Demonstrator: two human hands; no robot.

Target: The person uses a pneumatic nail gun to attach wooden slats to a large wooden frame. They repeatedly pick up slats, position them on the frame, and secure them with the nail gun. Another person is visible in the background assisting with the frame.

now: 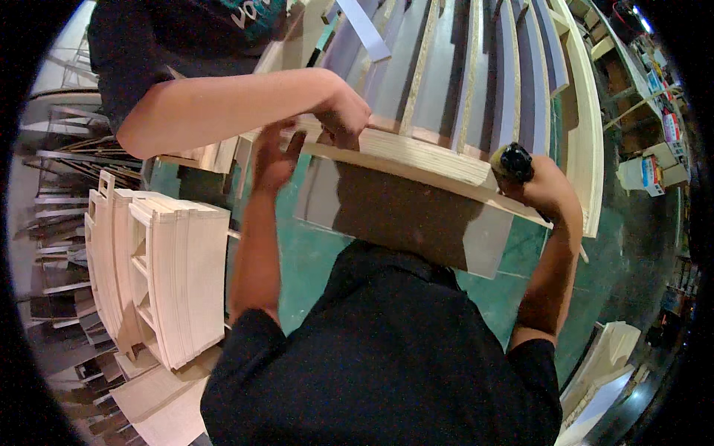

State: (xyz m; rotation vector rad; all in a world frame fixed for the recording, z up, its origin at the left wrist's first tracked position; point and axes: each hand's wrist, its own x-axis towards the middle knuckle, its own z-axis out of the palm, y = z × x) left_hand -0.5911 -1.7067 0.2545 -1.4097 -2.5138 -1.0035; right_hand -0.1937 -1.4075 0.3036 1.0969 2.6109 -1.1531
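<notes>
A long pale layered-wood rail (424, 156) runs across in front of me. My right hand (547, 186) is closed round a tool (513, 162) with a round black end and an olive-yellow body, at the rail's right end. Its exact kind cannot be made out. Near the left end, my left hand (277, 160) is raised with thumb and fingers apart, holding nothing that shows. A co-worker's hand (343, 119) bends down onto the rail beside it. Beyond the rail, several grey-lavender boards (446, 74) stand on edge in rows.
A flat grey panel (487, 241) lies below the rail, over a green floor (305, 297). At left stands a stack of pale wooden frames (190, 275). A loose light strip (364, 30) lies across the boards. Shelving and a white bucket (634, 177) are at right.
</notes>
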